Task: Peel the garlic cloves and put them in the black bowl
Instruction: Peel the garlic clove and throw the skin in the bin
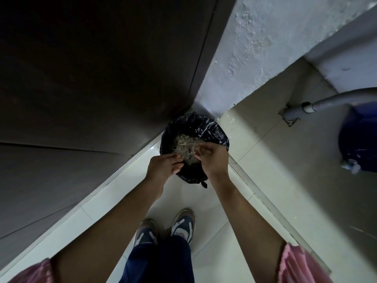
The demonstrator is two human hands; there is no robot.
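While peel waste is apparently being shed, the left hand (165,166) is being held over the near rim of a round bin lined with a glossy black plastic bag (216,131). Its fingers are lying fairly straight and together, pointing across toward the other hand, and nothing is being seen in its hold. The right hand (212,158) is being held just beside it, over the bin's mouth, with fingers bent and tips drawn inward; whether a scrap is being pinched there cannot be told. Below both hands, a heap of pale, dry, papery scraps (183,142) is lying inside the bag. The bin is standing on pale glossy floor tiles (204,201), in the corner between a dark brown wooden door (91,78) and a rough whitewashed wall (265,48). Neither the garlic cloves nor the black bowl are being shown; both are out of view. The step in hand is being judged as disposal of skins, a side step of peeling. Next, the hands are likely needing to be brushed clean over the bag and carried to wherever the cloves are lying, so that peeled ones can be dropped into the bowl.
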